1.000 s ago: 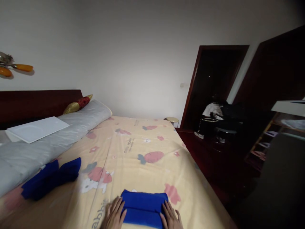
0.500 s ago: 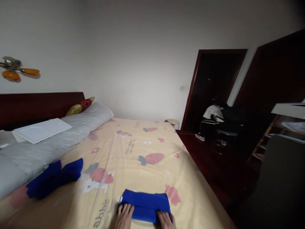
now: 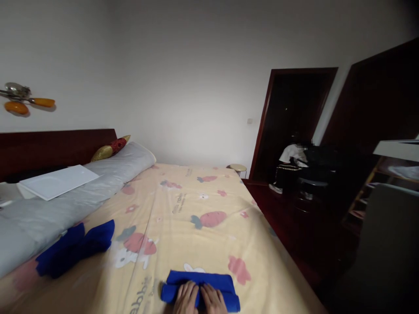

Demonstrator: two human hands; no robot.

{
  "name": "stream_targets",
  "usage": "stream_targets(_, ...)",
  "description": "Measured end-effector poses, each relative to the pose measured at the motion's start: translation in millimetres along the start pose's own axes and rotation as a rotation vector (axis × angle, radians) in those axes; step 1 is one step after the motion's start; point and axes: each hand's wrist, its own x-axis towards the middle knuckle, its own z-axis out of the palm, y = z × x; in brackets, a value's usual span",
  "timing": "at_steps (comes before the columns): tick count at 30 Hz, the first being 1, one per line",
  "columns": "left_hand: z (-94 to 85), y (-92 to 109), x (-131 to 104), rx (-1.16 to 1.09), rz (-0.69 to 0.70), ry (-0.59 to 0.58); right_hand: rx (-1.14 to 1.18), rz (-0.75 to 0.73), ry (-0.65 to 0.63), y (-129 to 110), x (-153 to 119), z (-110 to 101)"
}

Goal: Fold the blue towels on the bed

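One carrot-print bedsheet [image 3: 183, 244] beneath blue cloth [image 3: 200, 276], pale wall [image 3: 190, 87] beyond.

Hands, human, one pair, ungloved. Left hand [image 3: 186, 299]: back uppermost; fingers [image 3: 187, 288] slim, of even taper, jointed knuckles faintly marked; nails too small to make out. Right hand [image 3: 214, 301]: of matching build, fingers likewise slim, back broad beside them, outline softly rounded; nails equally indistinct. Both: bare from fingers to the lower border of the view, which cuts them off; wrists and forearms lie outside it. Finish: plain, matt; finer detail lost to blur and dim light.
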Motion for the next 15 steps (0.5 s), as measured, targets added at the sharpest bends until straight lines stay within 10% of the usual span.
stream_targets(4, 0.5, -27, -4, 0.115, 0.279, 0.313, -0.001, -0.164, 0.026, 23, 7, -10)
stream_targets(9, -36.2, -80, -30, 0.117, -0.031, 0.194, -0.026, 0.094, -0.136, 77, -8, -48)
stream_targets(15, -28.3, -27, -16, 0.038, 0.04, 0.19, -0.077, 0.002, -0.061, 41, 1, -29)
